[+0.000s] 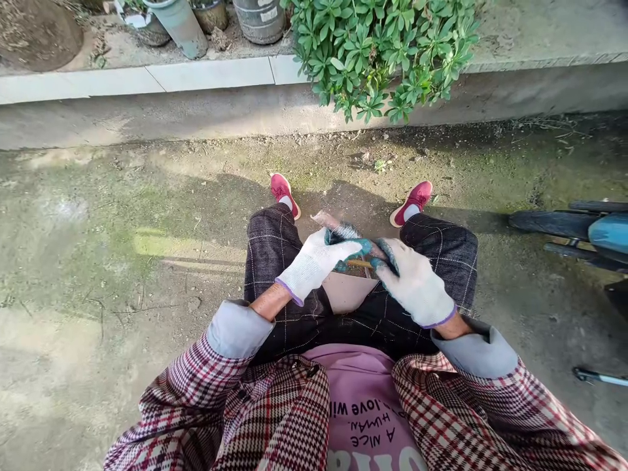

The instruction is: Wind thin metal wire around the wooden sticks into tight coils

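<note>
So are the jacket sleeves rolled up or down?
Rolled up. The left cuff and right cuff are turned back, grey lining out; bare forearm shows above the left hand and right hand, both gripping a brush.

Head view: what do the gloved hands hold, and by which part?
A brush-like thing: left hand wraps it beside the bristles, right hand grips its other end. Exact kind unclear.

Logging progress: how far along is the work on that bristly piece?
Done: nothing finished shows nearby. In hand: the gloved left hand and right hand grip a bristly piece and a thin orange stick. Left: cannot tell from this view.
</note>
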Action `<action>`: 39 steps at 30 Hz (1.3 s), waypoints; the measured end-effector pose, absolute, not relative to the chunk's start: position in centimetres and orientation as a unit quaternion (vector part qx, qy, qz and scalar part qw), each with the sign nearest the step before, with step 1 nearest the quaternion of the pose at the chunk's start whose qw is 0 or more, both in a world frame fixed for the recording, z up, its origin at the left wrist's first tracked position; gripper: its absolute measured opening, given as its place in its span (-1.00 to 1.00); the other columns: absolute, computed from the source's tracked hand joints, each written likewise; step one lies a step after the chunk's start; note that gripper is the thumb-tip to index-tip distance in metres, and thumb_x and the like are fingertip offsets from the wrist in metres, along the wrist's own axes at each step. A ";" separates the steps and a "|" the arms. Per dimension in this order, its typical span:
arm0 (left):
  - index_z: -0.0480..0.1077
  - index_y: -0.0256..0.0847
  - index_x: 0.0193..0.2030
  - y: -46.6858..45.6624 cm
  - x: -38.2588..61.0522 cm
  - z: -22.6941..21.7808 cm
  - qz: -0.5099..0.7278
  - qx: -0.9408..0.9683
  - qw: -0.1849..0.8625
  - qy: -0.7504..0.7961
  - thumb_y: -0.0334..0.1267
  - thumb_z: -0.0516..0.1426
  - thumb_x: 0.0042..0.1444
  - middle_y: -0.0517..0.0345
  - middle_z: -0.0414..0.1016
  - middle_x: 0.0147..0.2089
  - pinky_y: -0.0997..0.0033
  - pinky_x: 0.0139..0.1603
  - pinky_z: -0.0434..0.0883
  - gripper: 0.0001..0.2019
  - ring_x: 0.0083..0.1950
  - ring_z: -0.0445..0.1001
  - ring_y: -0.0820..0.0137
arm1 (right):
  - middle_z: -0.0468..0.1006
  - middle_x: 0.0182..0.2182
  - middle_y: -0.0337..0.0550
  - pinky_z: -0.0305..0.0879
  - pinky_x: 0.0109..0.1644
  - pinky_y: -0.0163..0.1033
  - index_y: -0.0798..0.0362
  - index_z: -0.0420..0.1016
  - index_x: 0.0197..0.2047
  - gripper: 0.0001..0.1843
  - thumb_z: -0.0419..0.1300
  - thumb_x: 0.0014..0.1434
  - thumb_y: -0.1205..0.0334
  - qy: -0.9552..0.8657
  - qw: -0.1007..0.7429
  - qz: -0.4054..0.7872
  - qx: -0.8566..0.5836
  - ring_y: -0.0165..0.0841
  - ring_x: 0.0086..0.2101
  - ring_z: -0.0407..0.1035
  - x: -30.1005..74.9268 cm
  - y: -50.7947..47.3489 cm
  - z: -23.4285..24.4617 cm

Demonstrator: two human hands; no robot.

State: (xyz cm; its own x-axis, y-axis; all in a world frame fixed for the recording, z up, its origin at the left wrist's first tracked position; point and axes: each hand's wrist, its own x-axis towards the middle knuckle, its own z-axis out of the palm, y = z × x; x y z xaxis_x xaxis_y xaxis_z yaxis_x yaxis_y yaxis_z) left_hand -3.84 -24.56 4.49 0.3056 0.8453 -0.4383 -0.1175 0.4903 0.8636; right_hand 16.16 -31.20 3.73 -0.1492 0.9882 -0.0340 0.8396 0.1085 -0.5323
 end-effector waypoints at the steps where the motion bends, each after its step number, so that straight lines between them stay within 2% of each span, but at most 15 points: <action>1: 0.56 -0.26 -0.22 -24.6 -3.9 4.7 0.334 0.372 0.723 0.476 -0.26 0.43 0.00 0.07 0.66 -0.26 0.25 -0.07 0.55 -0.76 -0.20 0.58 0.29 | 0.65 0.00 0.07 0.49 0.02 -0.02 0.02 0.46 0.21 -0.59 0.07 0.33 0.19 -0.729 0.163 0.218 -0.628 -0.05 -0.07 0.58 16.3 -31.3 3.8; 4: 0.57 -0.26 -0.20 -24.8 -4.3 5.2 0.320 0.387 0.735 0.455 -0.26 0.39 0.08 0.03 0.68 -0.20 0.25 0.00 0.54 -0.81 -0.15 0.59 0.29 | 0.67 -0.02 0.02 0.50 -0.05 -0.06 -0.02 0.47 0.22 -0.59 0.09 0.35 0.17 -0.729 0.142 0.221 -0.632 -0.08 -0.11 0.60 16.5 -31.3 3.7; 7: 0.58 -0.25 -0.20 -25.0 -4.3 5.2 0.304 0.411 0.737 0.443 -0.33 0.38 0.06 0.05 0.68 -0.18 0.28 0.01 0.51 -0.83 -0.13 0.58 0.30 | 0.67 -0.02 0.08 0.50 -0.05 -0.03 0.03 0.50 0.21 -0.58 0.08 0.35 0.16 -0.722 0.132 0.211 -0.645 -0.03 -0.09 0.60 16.8 -31.3 3.6; 10: 0.58 -0.25 -0.15 -25.4 -4.0 4.9 0.287 0.419 0.728 0.460 -0.35 0.37 0.07 0.13 0.64 -0.29 0.37 -0.15 0.48 -0.81 -0.28 0.53 0.38 | 0.68 -0.03 0.09 0.49 -0.04 -0.03 0.05 0.47 0.25 -0.56 0.08 0.37 0.14 -0.708 0.148 0.206 -0.659 -0.03 -0.10 0.61 17.1 -31.4 3.4; 12: 0.57 -0.27 -0.11 -25.8 -3.8 5.0 0.287 0.404 0.729 0.472 -0.28 0.31 0.17 0.18 0.56 -0.41 0.41 -0.30 0.44 -0.83 -0.41 0.46 0.44 | 0.70 -0.10 0.05 0.47 -0.09 -0.06 0.02 0.45 0.25 -0.58 0.07 0.40 0.11 -0.692 0.147 0.208 -0.675 -0.06 -0.16 0.61 17.3 -31.4 3.3; 14: 0.57 -0.29 -0.16 -26.1 -3.7 5.4 0.296 0.380 0.735 0.476 -0.22 0.27 0.21 0.22 0.48 -0.50 0.45 -0.42 0.38 -0.83 -0.50 0.39 0.48 | 0.70 -0.16 0.05 0.45 -0.15 -0.07 0.04 0.45 0.20 -0.61 0.04 0.42 0.09 -0.678 0.134 0.198 -0.695 -0.06 -0.23 0.60 17.6 -31.2 3.1; 19: 0.57 -0.29 -0.29 -26.8 -3.7 7.0 0.280 0.354 0.751 0.482 -0.20 0.32 0.10 0.26 0.39 -0.56 0.54 -0.55 0.25 -0.83 -0.55 0.34 0.53 | 0.67 -0.16 0.13 0.41 -0.18 -0.07 0.08 0.45 0.11 -0.66 0.04 0.39 0.13 -0.684 0.106 0.170 -0.702 -0.03 -0.22 0.57 18.1 -30.9 2.2; 23: 0.57 -0.27 -0.33 -27.8 -3.5 7.2 0.234 0.356 0.773 0.470 -0.27 0.32 0.03 0.26 0.43 -0.54 0.55 -0.54 0.25 -0.89 -0.56 0.30 0.57 | 0.66 -0.18 0.08 0.39 -0.19 -0.08 0.02 0.47 0.02 -0.73 0.04 0.39 0.11 -0.693 0.107 0.184 -0.689 -0.06 -0.23 0.54 18.0 -30.9 2.1; 26: 0.57 -0.25 -0.35 -28.4 -3.7 6.9 0.236 0.358 0.779 0.458 -0.29 0.32 -0.01 0.22 0.48 -0.49 0.57 -0.53 0.24 -0.90 -0.52 0.29 0.57 | 0.62 -0.23 0.02 0.36 -0.19 -0.10 -0.01 0.47 -0.07 -0.77 0.08 0.39 0.07 -0.673 0.142 0.219 -0.692 -0.10 -0.26 0.51 18.0 -30.8 2.5; 28: 0.59 -0.26 -0.32 -28.5 -4.1 6.8 0.237 0.363 0.775 0.459 -0.25 0.32 0.01 0.22 0.47 -0.50 0.57 -0.54 0.22 -0.87 -0.52 0.29 0.57 | 0.55 -0.33 -0.10 0.33 -0.25 -0.15 -0.04 0.44 -0.17 -0.80 0.15 0.37 0.03 -0.638 0.191 0.279 -0.692 -0.20 -0.34 0.44 18.0 -30.8 2.8; 31: 0.61 -0.27 -0.26 -27.9 -4.7 6.1 0.222 0.391 0.768 0.456 -0.20 0.31 0.06 0.25 0.44 -0.53 0.57 -0.54 0.22 -0.82 -0.54 0.27 0.57 | 0.40 -0.49 -0.28 0.17 -0.49 -0.28 -0.04 0.35 -0.32 -0.66 0.19 0.40 -0.08 -0.524 0.285 0.514 -0.617 -0.40 -0.54 0.24 17.9 -30.9 3.3; 33: 0.60 -0.27 -0.30 -27.2 -5.1 5.4 0.210 0.410 0.770 0.441 -0.21 0.32 0.06 0.25 0.45 -0.54 0.56 -0.54 0.23 -0.85 -0.55 0.28 0.56 | 0.34 -0.57 -0.34 0.02 -0.62 -0.31 -0.05 0.30 -0.35 -0.56 0.15 0.43 -0.18 -0.449 0.311 0.647 -0.532 -0.47 -0.65 0.11 17.8 -31.1 3.7; 36: 0.57 -0.27 -0.40 -26.0 -5.7 4.3 0.186 0.413 0.793 0.407 -0.20 0.34 0.03 0.19 0.45 -0.58 0.51 -0.55 0.28 -0.84 -0.58 0.32 0.51 | 0.26 -0.65 -0.39 -0.03 -0.70 -0.30 -0.05 0.34 -0.31 -0.51 0.11 0.40 -0.29 -0.422 0.304 0.712 -0.472 -0.47 -0.72 0.04 17.7 -31.6 4.2; 39: 0.60 -0.31 -0.41 -25.4 -6.3 3.6 0.183 0.387 0.816 0.389 -0.19 0.43 -0.03 0.08 0.52 -0.54 0.48 -0.54 0.34 -0.78 -0.57 0.40 0.47 | 0.21 -0.69 -0.43 0.02 -0.70 -0.31 0.00 0.41 -0.29 -0.48 0.20 0.33 -0.33 -0.406 0.285 0.762 -0.416 -0.46 -0.73 0.06 17.9 -31.7 4.7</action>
State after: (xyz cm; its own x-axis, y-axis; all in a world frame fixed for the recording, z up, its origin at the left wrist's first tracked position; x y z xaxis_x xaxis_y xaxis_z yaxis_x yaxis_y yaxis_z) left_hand -6.27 -25.37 3.65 0.6301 0.6002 -0.4927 0.0024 0.6329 0.7742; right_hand 17.90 -31.71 4.66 -0.4911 0.7727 -0.4021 -0.0974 -0.5075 -0.8561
